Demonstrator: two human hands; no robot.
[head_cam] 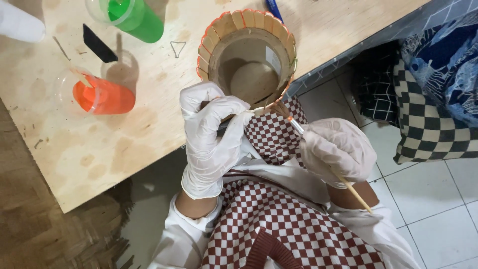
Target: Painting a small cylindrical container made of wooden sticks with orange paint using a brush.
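Note:
A round holder (247,57) made of a cardboard tube ringed with flat wooden sticks sits at the plywood board's edge; its stick tops are orange-tinted. My left hand (211,137), in a white glove, grips the holder's near rim. My right hand (337,150), also gloved, holds a thin wooden paintbrush (298,128) whose tip touches the holder's lower right side. A clear cup of orange paint (99,95) with a stick in it stands to the left.
A clear cup of green paint (133,17) stands at the board's top. A small empty clear cup (121,64) and a black strip (98,44) lie between the cups. The plywood board (99,149) ends near my lap. Checkered and patterned fabric (433,89) lies on the tiled floor at right.

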